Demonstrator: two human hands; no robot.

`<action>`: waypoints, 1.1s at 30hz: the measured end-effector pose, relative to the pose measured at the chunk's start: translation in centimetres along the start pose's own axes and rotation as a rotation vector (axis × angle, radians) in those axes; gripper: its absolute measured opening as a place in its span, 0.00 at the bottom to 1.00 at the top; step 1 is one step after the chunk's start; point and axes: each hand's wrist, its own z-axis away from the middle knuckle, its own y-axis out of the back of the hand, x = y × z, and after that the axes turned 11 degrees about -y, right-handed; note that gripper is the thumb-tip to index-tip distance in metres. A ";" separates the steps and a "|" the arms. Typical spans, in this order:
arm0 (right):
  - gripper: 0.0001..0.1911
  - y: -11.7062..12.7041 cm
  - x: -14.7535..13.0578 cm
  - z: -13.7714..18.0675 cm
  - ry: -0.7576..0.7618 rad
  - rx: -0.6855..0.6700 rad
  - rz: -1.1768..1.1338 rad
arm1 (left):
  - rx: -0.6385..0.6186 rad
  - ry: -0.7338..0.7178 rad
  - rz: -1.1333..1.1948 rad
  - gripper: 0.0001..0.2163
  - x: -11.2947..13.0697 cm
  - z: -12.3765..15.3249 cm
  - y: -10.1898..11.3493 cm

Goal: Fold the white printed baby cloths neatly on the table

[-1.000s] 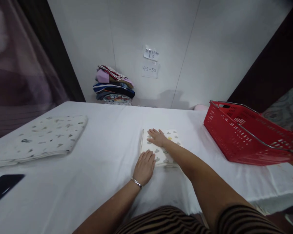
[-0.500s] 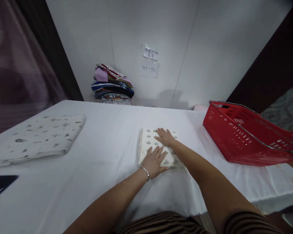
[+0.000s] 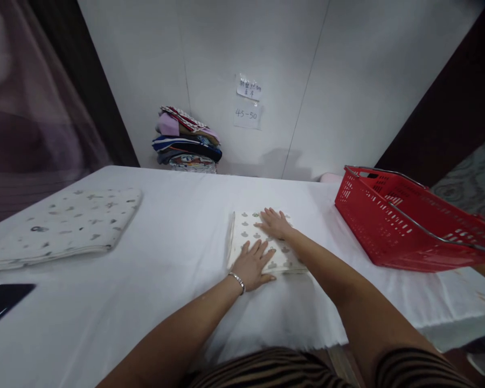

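Note:
A small folded white cloth (image 3: 246,236) with a grey printed pattern lies on the white table (image 3: 178,253) in front of me. My left hand (image 3: 255,262), a bracelet on its wrist, lies flat on the cloth's near edge with the fingers spread. Palm down, my right hand (image 3: 275,223) rests on the cloth's far right part, fingers stretched out. Neither hand holds anything.
A red plastic basket (image 3: 404,223) with a metal handle stands at the right. A larger folded patterned cloth (image 3: 64,223) lies at the left, a dark flat object (image 3: 2,302) near the left front edge. A pile of folded clothes (image 3: 186,141) sits against the back wall under paper notes (image 3: 248,102).
My left hand slid from the cloth's near left corner up onto the cloth. My right hand shifted a little to the right across its far part.

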 end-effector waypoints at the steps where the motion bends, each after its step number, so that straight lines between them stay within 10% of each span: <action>1: 0.38 -0.2 0.4 0.3 -0.013 0.018 0.012 | -0.004 -0.008 0.001 0.36 0.0 0.0 0.0; 27: 0.31 -1.2 1.7 6.8 -0.251 0.067 -0.090 | -0.191 0.134 0.198 0.34 -0.3 -1.2 3.1; 33: 0.33 -0.7 -1.5 9.9 -0.001 0.069 -0.080 | -0.080 0.258 0.057 0.28 -4.8 -4.0 4.7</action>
